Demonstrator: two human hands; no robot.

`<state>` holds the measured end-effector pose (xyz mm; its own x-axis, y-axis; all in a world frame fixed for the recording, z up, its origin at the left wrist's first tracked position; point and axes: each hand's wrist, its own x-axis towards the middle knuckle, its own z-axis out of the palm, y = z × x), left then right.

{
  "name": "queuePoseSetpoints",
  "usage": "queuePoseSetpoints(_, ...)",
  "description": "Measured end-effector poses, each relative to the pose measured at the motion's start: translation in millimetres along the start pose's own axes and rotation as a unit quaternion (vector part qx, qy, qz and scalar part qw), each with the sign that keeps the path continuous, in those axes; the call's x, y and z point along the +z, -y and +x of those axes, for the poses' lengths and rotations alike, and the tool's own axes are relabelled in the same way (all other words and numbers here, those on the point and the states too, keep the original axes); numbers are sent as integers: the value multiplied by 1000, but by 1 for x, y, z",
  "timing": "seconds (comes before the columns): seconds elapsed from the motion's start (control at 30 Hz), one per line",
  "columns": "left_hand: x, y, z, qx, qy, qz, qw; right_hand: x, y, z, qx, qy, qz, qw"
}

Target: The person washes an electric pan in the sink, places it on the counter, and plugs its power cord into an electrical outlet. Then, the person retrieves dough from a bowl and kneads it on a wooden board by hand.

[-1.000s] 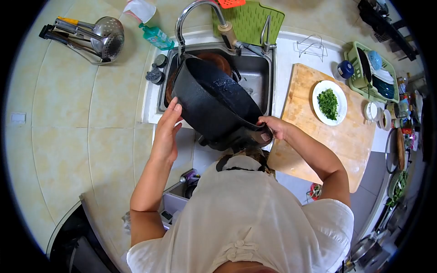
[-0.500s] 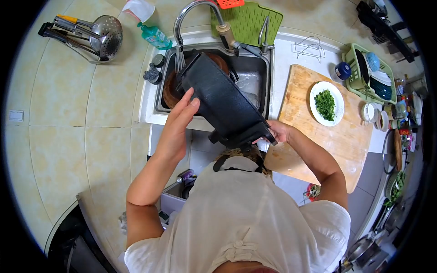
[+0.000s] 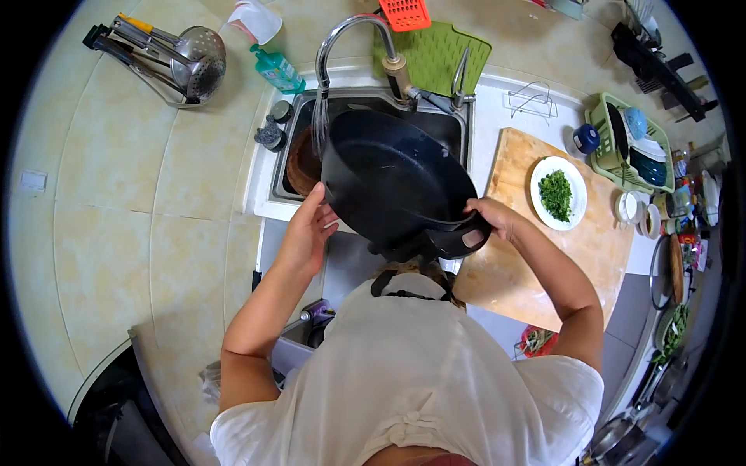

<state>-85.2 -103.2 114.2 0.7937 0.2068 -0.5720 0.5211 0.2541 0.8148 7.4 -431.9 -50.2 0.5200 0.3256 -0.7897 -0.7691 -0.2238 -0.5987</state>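
Note:
A deep black pan (image 3: 392, 175) is tilted over the sink, its dark inside now facing up. My right hand (image 3: 496, 218) grips the handle on its right side, thumb on top. At the pan's lower left, my left hand (image 3: 307, 233) has its fingers stretched out beside the outer wall; whether the fingertips touch is hard to tell. Water streams from the curved faucet (image 3: 336, 39) beside the pan's left rim. Behind the pan, a brown round vessel (image 3: 301, 165) shows partly in the metal sink (image 3: 466, 128).
Right of the sink, a wooden board (image 3: 505, 175) carries a white plate (image 3: 536, 194) of chopped greens. A green dish basket (image 3: 602, 116) stands beyond it. A teal bottle (image 3: 278, 70) and a dark scrubber (image 3: 270, 136) sit left of the sink, near a utensil rack (image 3: 159, 66).
The pan has turned from showing its outer side to showing its inside. My left hand has slid down along its edge, while my right hand keeps hold of the handle.

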Motion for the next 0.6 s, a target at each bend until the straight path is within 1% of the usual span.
queuePoseSetpoints(0.07,-15,10,13,-26,-4,-38,999,-11,10,18,-38,-38,-96,994)
queuePoseSetpoints(0.1,-23,15,21,-34,-10,-61,998,-2,35,-1,-23,-65,-155,985)
queuePoseSetpoints(0.17,-34,22,33,-40,-21,-93,995,15,62,-14,-68,-112,-171,976)
queuePoseSetpoints(0.33,-59,32,65,-53,-30,-131,989,45,102,-12,-125,-140,-164,968)
queuePoseSetpoints(0.43,-76,38,82,-64,9,-145,987,52,110,7,-162,-166,-200,952)
queuePoseSetpoints(0.53,-81,36,85,-59,10,-135,989,58,115,20,-178,-181,-220,942)
queuePoseSetpoints(0.6,-83,37,88,-61,32,-141,988,63,116,21,-188,-186,-224,938)
